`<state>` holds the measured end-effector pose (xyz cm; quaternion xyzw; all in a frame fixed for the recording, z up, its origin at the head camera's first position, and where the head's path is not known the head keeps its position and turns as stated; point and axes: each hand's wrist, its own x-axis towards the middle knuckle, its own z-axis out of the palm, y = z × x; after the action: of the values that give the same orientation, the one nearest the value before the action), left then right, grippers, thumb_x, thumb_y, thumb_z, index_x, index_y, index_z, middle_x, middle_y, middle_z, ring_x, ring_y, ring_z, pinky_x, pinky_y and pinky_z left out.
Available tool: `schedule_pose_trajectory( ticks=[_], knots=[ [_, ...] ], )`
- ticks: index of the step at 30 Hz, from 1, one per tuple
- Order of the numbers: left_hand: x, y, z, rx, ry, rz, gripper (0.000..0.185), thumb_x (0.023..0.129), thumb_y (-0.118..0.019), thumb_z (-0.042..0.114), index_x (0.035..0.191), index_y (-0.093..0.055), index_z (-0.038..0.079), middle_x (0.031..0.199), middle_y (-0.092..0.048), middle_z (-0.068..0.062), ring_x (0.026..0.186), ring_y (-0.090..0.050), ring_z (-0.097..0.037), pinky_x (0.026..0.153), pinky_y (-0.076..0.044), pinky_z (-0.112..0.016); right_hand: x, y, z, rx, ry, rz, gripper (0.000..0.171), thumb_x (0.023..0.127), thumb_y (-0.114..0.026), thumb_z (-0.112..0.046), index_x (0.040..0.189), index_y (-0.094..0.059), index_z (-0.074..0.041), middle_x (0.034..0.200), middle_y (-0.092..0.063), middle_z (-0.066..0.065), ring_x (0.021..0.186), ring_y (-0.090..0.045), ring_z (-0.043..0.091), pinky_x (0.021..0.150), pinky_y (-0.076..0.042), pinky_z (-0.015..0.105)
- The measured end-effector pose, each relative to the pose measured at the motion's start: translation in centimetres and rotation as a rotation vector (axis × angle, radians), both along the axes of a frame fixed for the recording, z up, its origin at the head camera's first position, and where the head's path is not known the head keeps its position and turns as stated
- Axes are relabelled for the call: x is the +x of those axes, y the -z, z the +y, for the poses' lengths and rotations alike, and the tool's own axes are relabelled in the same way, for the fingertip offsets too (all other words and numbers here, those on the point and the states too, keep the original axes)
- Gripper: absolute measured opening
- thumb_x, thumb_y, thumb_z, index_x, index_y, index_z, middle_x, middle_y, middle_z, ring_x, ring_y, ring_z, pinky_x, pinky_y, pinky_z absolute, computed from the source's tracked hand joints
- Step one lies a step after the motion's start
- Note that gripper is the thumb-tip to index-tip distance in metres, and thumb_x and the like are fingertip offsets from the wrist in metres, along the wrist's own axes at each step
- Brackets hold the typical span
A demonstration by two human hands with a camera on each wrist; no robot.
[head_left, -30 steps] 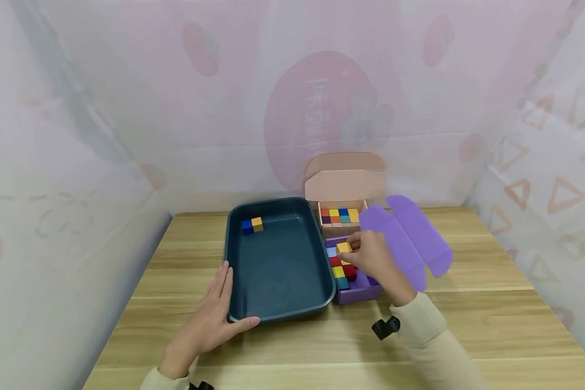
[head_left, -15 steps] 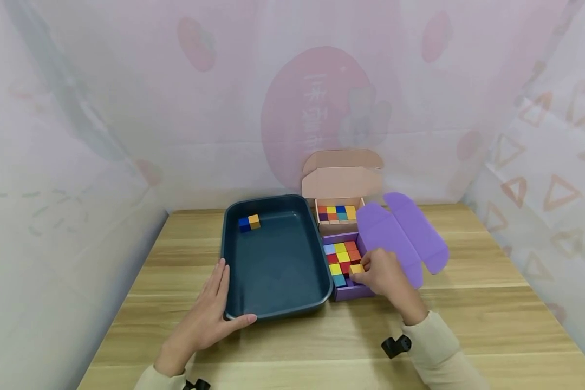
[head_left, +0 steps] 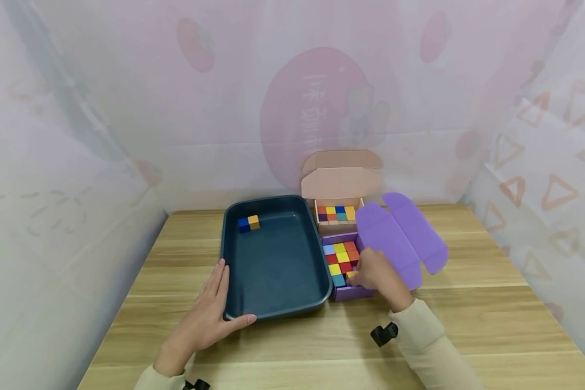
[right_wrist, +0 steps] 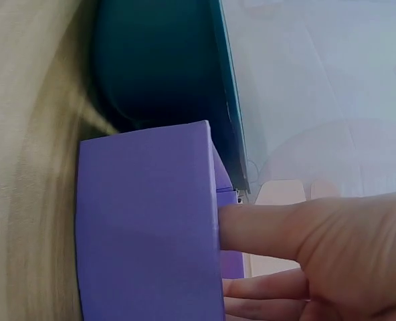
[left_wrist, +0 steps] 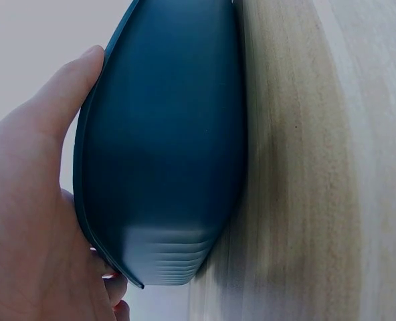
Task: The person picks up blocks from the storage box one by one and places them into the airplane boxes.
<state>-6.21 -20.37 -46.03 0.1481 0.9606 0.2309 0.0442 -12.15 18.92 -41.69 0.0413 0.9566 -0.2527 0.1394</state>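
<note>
My right hand (head_left: 379, 275) reaches into the near right corner of the purple cardboard box (head_left: 353, 294) and pinches a yellow-orange cube (head_left: 352, 275). Other cubes in red, yellow, orange, light blue and teal fill the box in rows. In the right wrist view the fingertips are hidden behind the box wall (right_wrist: 148, 221). My left hand (head_left: 202, 319) lies at the near left corner of a dark teal tray (head_left: 278, 265), fingers straight along its side and thumb at the front rim. From the left wrist, the thumb (left_wrist: 71, 87) touches the tray's edge.
Inside the tray, a blue cube (head_left: 244, 225) and a yellow-orange cube (head_left: 254, 222) sit together near the far left. Behind the purple box stands a tan box (head_left: 340, 227) of cubes, lid raised. The purple lid (head_left: 395, 244) spreads to the right. Patterned cloth (head_left: 214, 108) encloses the table.
My right hand has carried the yellow-orange cube from the far part of the purple box to its near right corner and lowered it there. The left hand stays at the tray.
</note>
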Motion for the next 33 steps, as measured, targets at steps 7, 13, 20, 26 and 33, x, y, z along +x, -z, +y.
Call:
schedule_pose_trajectory(
  ticks=[7,13,20,26,33],
  knots=[
    [0.1,0.0,-0.1,0.004,0.006,0.000,0.129,0.086,-0.071,0.074,0.170,-0.001,0.004,0.180,0.008,-0.014,0.167,-0.001,-0.039,0.129,-0.015,-0.071,-0.5,0.1,-0.3,0.036,-0.036,-0.029,0.025,0.080,-0.094,-0.018,0.075,-0.073,-0.004,0.077,-0.067,0.007,0.073,-0.059,0.024,0.058,-0.049,0.028],
    [0.0,0.0,-0.1,0.011,0.006,-0.001,0.128,0.087,-0.072,0.071,0.170,0.001,0.006,0.180,0.009,-0.013,0.167,0.000,-0.038,0.129,-0.014,-0.070,-1.0,0.3,-0.4,0.045,-0.045,-0.053,0.026,0.080,-0.093,-0.017,0.088,-0.073,-0.002,0.090,-0.068,0.009,0.082,-0.060,0.025,0.066,-0.056,0.031],
    [0.0,0.0,-0.1,0.015,0.006,-0.006,0.129,0.087,-0.071,0.073,0.170,0.001,0.006,0.180,0.009,-0.014,0.167,-0.001,-0.038,0.129,-0.015,-0.070,-1.3,0.4,-0.3,0.041,-0.048,-0.089,0.025,0.081,-0.092,-0.015,0.091,-0.073,-0.002,0.092,-0.066,0.010,0.087,-0.059,0.026,0.066,-0.052,0.031],
    [0.0,-0.1,-0.1,0.012,0.004,-0.002,0.129,0.087,-0.072,0.072,0.170,0.003,0.007,0.180,0.009,-0.013,0.167,-0.001,-0.038,0.129,-0.015,-0.070,-1.3,0.4,-0.2,0.027,-0.049,-0.085,0.025,0.081,-0.091,-0.012,0.097,-0.077,0.000,0.098,-0.071,0.011,0.089,-0.061,0.027,0.074,-0.060,0.036],
    [-0.1,0.0,-0.2,0.007,0.006,-0.005,0.130,0.086,-0.071,0.074,0.170,0.004,0.009,0.180,0.009,-0.013,0.167,-0.001,-0.037,0.130,-0.015,-0.069,-1.2,0.2,-0.2,0.000,-0.052,-0.063,0.020,0.082,-0.091,-0.011,0.087,-0.075,-0.001,0.091,-0.066,0.010,0.084,-0.059,0.026,0.063,-0.052,0.030]
  ],
)
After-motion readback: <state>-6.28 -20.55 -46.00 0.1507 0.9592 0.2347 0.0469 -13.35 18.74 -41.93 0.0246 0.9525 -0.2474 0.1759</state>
